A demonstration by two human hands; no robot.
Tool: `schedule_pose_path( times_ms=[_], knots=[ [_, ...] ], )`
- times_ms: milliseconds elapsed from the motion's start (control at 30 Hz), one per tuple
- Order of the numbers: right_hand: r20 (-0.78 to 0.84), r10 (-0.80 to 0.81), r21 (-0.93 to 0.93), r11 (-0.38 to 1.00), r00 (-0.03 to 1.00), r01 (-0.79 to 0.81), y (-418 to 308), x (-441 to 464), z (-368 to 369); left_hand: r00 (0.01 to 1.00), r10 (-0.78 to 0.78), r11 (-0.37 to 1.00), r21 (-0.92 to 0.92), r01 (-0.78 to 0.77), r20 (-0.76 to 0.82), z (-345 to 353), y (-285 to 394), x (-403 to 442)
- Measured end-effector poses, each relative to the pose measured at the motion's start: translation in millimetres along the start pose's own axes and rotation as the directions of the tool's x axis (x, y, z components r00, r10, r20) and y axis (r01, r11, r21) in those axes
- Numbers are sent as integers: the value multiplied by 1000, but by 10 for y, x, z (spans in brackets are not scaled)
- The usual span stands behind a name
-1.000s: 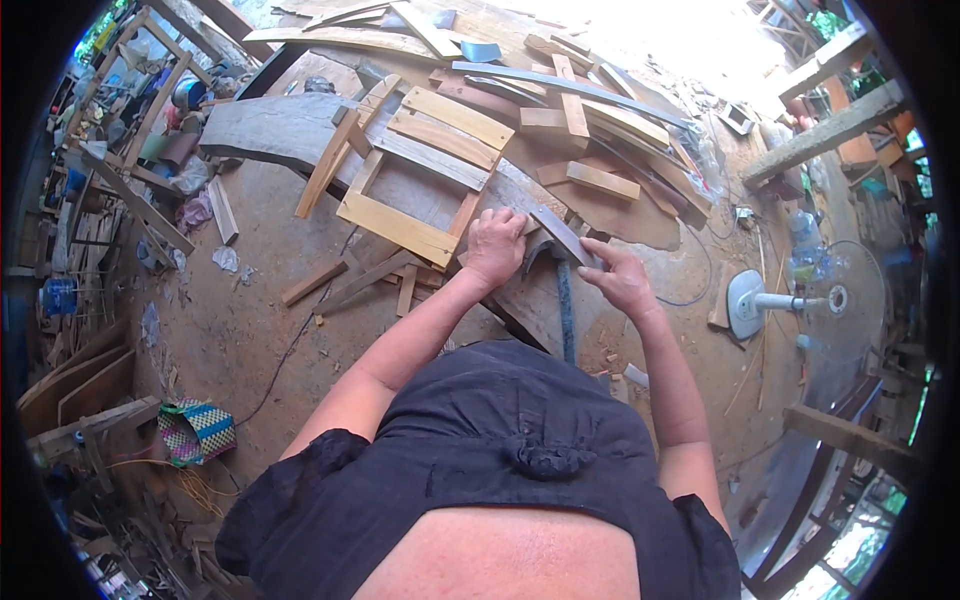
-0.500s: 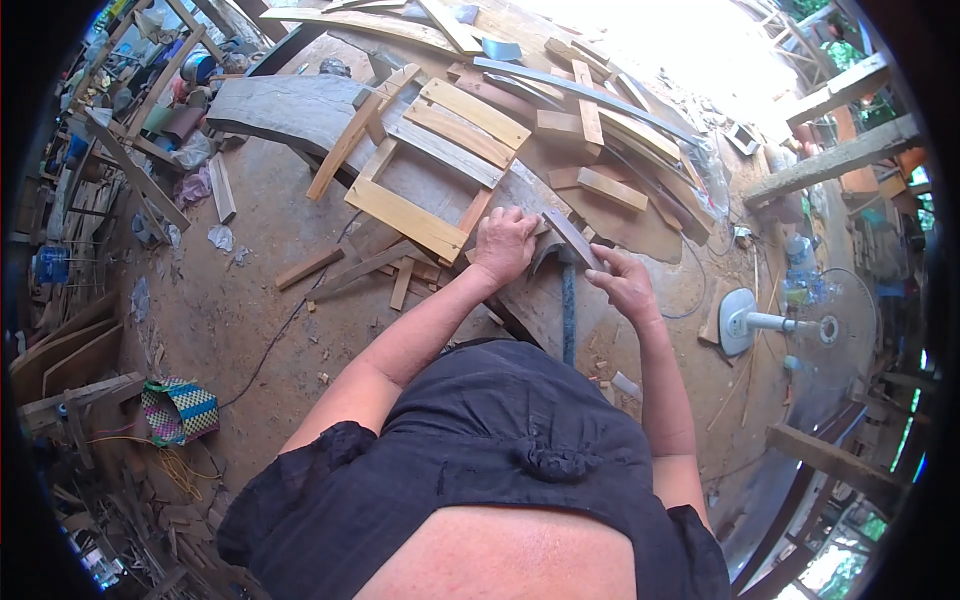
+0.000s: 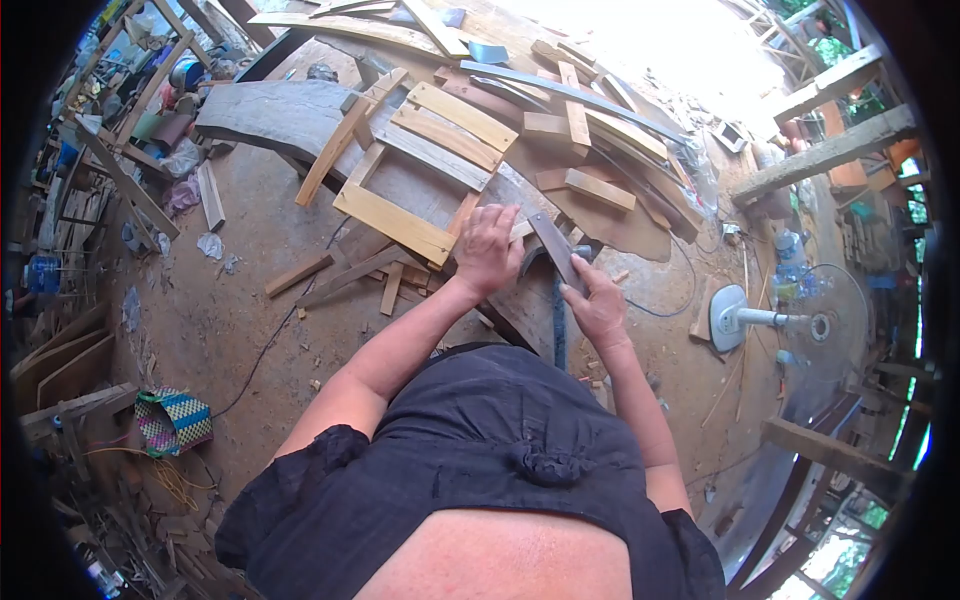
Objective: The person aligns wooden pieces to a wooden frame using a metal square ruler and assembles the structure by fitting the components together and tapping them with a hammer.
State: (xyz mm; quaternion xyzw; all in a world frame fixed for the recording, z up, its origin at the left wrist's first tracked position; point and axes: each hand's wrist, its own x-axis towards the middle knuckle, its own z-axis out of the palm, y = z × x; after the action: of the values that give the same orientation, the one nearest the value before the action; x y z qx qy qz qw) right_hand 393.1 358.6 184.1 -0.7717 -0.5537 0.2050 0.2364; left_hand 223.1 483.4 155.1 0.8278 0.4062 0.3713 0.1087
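My right hand (image 3: 598,305) grips the near end of a flat, dark blade-like strip (image 3: 552,246), which slants up and left toward my other hand. My left hand (image 3: 489,250) is closed over a small pale piece of wood (image 3: 522,230), beside the lower right corner of a slatted wooden frame (image 3: 398,224). Its fingers partly hide that piece. Under the strip a hammer with a blue handle (image 3: 560,320) lies on the grey board, its dark head partly covered.
Planks and offcuts (image 3: 600,190) are piled beyond my hands. A fan (image 3: 730,316) lies at the right, with a cable near it. A woven basket (image 3: 175,422) stands at the lower left. Loose wood strips (image 3: 300,275) lie on the floor.
My right hand has moved left and a little down with the strip, closer to my left hand. The strip now points more steeply upward. My left hand has shifted slightly left.
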Motion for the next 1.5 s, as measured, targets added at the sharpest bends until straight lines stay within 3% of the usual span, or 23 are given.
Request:
schedule_pose_path(
  times_ms=[33,67,100,133,200,233,367,567,767,833,900,967,1000,1067,1100,1167,1200,1267,1300,1367,1500],
  knots=[
    [-7,4,-2,1000,1000,-4,-22,-7,9,1000,7,1000,-6,-7,0,-14,26,-21],
    [-15,-4,5,1000,1000,4,-41,-19,21,961,-156,957,-208,204,227,-27,54,-54],
    [-19,-12,11,1000,1000,13,-54,-32,28,846,-252,832,-341,437,469,-34,85,-83],
    [-46,-45,9,999,998,46,-41,-43,56,846,-251,831,-344,437,471,-31,132,-98],
    [-30,-23,11,1000,999,24,-57,-54,57,551,-311,416,-410,812,775,4,266,-90],
    [-14,-2,14,1000,1000,2,-63,-55,56,379,-251,164,-346,924,891,29,316,-78],
    [-33,-39,8,999,999,40,-10,-58,83,315,-229,-120,-347,930,921,202,391,-90],
    [39,31,42,999,999,-33,-145,-32,-4,283,-289,-211,-350,913,915,327,429,-77],
    [38,-84,116,990,996,79,70,-17,-27,286,-265,-240,-350,906,921,351,386,-57],
    [63,99,456,882,993,-117,214,-28,-97,286,-271,-253,-355,900,919,347,406,-44],
    [8,169,541,828,986,-146,351,-125,-188,285,-278,-268,-359,894,917,368,404,-53],
    [107,442,737,566,891,-369,523,-305,-243,279,-267,-247,-345,905,923,395,373,-68],
    [107,446,738,564,889,-371,643,-420,-182,276,-264,-246,-341,907,924,395,371,-66],
    [212,379,587,688,901,-427,866,-683,9,275,-262,-262,-343,902,925,378,373,-52],
    [212,382,589,684,899,-430,855,-807,64,272,-260,-260,-339,904,926,367,374,-45],
    [336,240,592,699,911,-402,708,-967,229,275,-257,-263,-341,902,926,349,375,-33],
    [334,243,595,695,911,-403,582,-967,247,273,-254,-259,-337,905,928,349,371,-35],
    [186,245,397,867,951,-301,298,-955,224,274,-250,-258,-337,906,928,352,369,-37],
    [184,248,399,866,951,-303,259,-941,283,273,-248,-254,-335,907,929,353,372,-34],
    [49,323,76,942,945,-326,233,-902,376,270,-253,-247,-332,910,929,354,374,-32],
    [98,293,-28,956,951,-291,247,-824,143,268,-265,-249,-334,909,926,363,384,-33]
  ],
)
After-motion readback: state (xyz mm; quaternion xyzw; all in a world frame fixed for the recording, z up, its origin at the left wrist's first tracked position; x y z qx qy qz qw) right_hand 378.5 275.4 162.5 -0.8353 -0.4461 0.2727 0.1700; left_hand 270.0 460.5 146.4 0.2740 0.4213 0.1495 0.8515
